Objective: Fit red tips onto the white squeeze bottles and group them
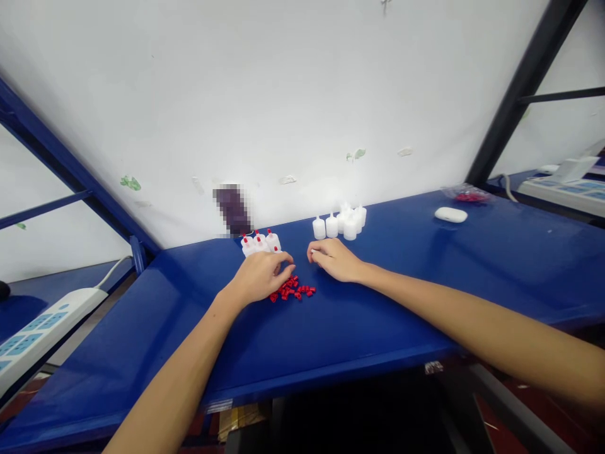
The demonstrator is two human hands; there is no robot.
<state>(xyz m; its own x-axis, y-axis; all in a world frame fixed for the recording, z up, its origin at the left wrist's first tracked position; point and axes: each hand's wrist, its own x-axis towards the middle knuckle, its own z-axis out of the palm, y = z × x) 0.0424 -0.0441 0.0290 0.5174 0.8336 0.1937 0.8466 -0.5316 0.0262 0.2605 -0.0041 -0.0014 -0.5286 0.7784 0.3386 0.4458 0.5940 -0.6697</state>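
Forearms (177, 372) lead to the left hand (259, 275), thumb and finger parted beside loose red caps (286, 291) on the blue table (331, 340), and the curled right hand (334, 258) (its hold I cannot tell). Capped bottles (273, 242) stand left, uncapped bottles (319, 229) right: perhaps half done.

Worktop (368, 328): blue, stretching wide
Red caps (284, 291): here they are, loosely heaped
Red-tipped bottles (273, 242): bunched just behind
Plain white bottles (350, 228): upright, clustered
White case (450, 215): out right
Clear bag (466, 194): beyond it, red pieces (471, 197) inside!
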